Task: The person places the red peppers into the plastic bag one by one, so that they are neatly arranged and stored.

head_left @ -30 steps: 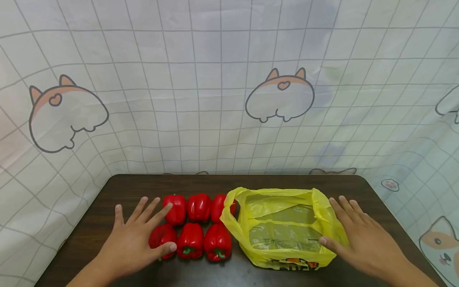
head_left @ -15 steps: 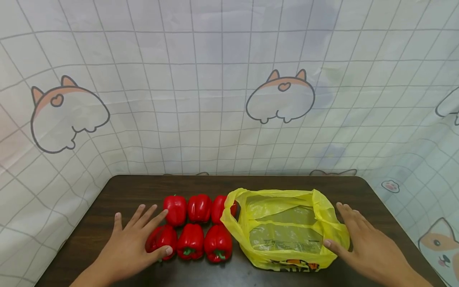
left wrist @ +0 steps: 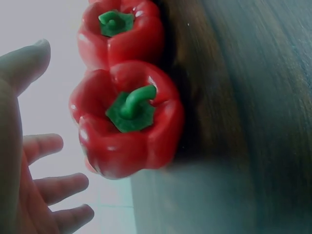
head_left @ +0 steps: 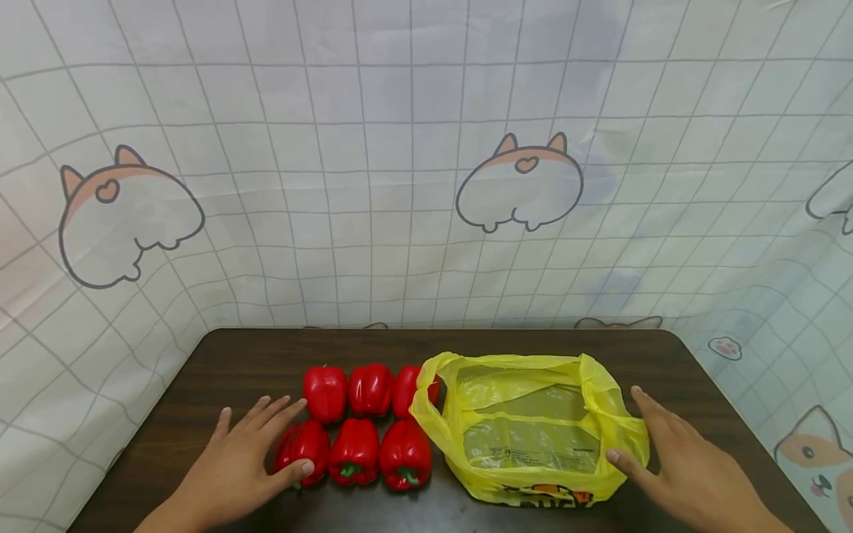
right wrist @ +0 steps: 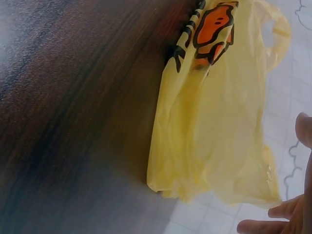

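Table [head_left: 413, 342]: backed by gridded cloth [head_left: 373, 281]
Yellow bag [head_left: 520, 472]: gaping, apparently self-supporting
Red peppers [head_left: 354, 448]: at its nine o'clock
Left hand [head_left: 233, 466], right hand [head_left: 696, 463]: wide, holding nothing; touch unclear

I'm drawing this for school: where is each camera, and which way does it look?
Head: on the person's head, facing forward and down at red peppers, a yellow bag and a table; left hand and right hand show.
Left wrist: worn there, facing peppers' green stems; that hand's thumb and fingers show.
Right wrist: worn there, facing the bag's outside; part of that hand shows.
Shared: head and left wrist both see peppers; head and right wrist, the bag.
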`<state>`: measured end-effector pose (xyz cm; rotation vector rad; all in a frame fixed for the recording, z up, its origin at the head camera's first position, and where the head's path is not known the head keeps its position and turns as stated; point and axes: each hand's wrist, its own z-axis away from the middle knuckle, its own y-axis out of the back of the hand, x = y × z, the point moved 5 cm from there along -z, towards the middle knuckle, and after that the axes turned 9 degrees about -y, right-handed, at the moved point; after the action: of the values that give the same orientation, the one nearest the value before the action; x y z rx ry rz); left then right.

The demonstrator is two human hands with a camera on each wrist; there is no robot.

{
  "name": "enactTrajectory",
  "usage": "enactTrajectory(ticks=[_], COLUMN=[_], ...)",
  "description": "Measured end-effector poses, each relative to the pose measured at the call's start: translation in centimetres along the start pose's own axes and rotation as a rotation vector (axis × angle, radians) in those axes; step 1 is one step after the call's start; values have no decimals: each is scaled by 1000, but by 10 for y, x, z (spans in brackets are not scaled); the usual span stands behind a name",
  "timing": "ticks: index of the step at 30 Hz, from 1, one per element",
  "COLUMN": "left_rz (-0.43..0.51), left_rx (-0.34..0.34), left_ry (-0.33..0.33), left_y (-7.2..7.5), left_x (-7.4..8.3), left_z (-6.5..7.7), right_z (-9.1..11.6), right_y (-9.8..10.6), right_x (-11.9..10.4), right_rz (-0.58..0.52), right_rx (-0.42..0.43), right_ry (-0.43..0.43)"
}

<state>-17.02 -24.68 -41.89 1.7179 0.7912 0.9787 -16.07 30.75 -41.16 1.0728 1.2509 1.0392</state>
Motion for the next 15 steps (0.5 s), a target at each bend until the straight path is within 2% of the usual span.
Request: enactTrajectory(ticks=[9, 15], left_rz=[-15, -18], left_rx=[-12, -26], left_ry=[4, 13], left_y=[-6, -10], left_x=[-6, -9], left_z=[3, 6], right_z=[-1, -2], right_y=[-4, -7], right_x=[6, 10], right_rz=[-3, -45], right_rx=[-17, -46], right_ry=[-20, -45])
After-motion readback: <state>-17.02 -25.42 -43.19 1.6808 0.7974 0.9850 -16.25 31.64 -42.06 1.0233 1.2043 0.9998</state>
